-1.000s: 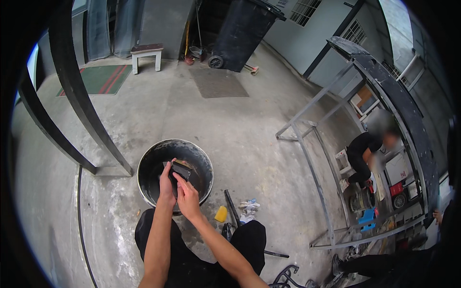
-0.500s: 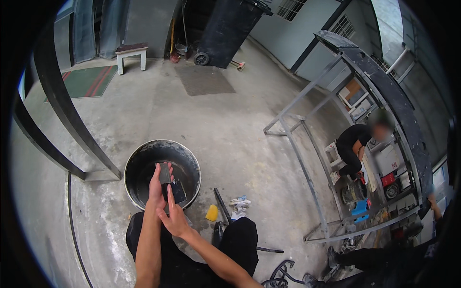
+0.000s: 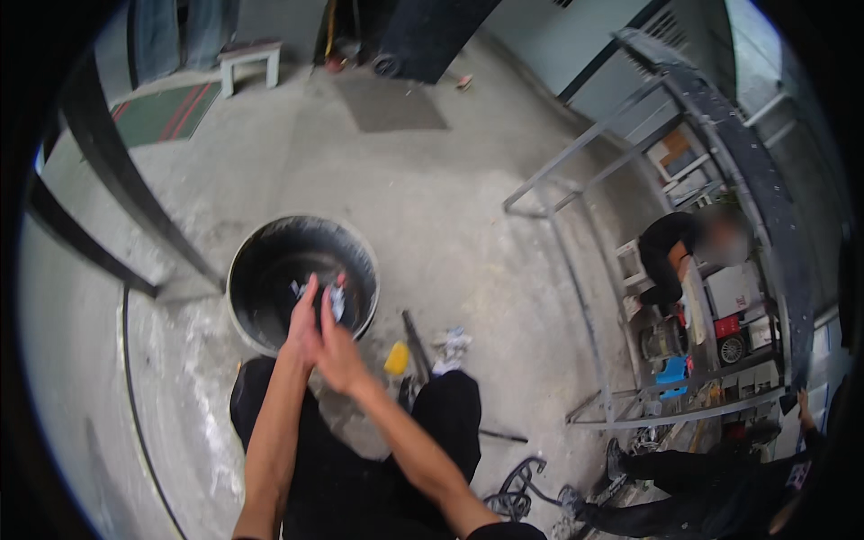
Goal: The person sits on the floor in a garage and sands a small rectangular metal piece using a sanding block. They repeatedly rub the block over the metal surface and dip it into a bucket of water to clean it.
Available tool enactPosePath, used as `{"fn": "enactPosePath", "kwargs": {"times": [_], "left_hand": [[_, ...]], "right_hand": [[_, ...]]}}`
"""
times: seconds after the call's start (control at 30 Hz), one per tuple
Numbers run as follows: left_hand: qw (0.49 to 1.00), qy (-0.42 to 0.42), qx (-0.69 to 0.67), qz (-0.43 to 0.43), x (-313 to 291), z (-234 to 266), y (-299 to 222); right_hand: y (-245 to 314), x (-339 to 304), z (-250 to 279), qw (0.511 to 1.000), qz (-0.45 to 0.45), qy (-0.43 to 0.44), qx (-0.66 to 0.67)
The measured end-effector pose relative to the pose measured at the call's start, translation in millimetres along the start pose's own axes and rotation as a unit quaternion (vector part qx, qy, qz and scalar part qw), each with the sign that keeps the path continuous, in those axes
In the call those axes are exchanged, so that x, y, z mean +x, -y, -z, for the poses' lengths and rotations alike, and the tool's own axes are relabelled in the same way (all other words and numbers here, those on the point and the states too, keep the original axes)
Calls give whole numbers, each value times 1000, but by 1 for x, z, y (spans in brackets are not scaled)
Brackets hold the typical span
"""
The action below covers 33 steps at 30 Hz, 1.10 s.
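Note:
My left hand and my right hand meet over a round black tub with a pale rim. They are pressed close together with fingers pointing away from me, blurred by motion. A whitish, shiny patch shows beside my right thumb; I cannot tell whether it is a held thing or a wet glint. What lies between my palms is hidden. Just right of the tub, a yellow sponge rests on the floor by a dark bar and a crumpled white cloth.
A metal frame carrying a dark curved panel stands at the right. Behind it a person sits bent over work; another person's dark-clad legs reach in at lower right. Black bent metal parts lie near my right knee. Dark posts rise at left.
The flat dark grey piece seen in my left hand earlier is now out of sight between my hands. My right hand has closed up against my left. The view has tilted slightly downward.

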<state>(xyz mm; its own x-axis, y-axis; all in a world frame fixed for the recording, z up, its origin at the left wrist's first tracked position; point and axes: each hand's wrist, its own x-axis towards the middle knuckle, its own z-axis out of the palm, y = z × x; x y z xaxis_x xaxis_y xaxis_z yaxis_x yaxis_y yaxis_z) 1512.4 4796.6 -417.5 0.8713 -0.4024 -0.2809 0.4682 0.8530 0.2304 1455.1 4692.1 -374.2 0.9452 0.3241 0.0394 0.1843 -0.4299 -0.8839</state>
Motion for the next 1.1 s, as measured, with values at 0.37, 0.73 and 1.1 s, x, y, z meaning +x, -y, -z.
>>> {"fn": "enactPosePath", "kwargs": {"times": [0.37,0.73,1.1], "left_hand": [[989,147,-31,-9,-10,1,2],[997,0,57,-46,-10,-29,8],[994,-18,87,-58,-7,-32,1]], "right_hand": [[11,22,1,999,11,-28,-16],[-8,3,1,994,68,-48,-64],[10,-46,-6,994,106,-19,-27]]}}
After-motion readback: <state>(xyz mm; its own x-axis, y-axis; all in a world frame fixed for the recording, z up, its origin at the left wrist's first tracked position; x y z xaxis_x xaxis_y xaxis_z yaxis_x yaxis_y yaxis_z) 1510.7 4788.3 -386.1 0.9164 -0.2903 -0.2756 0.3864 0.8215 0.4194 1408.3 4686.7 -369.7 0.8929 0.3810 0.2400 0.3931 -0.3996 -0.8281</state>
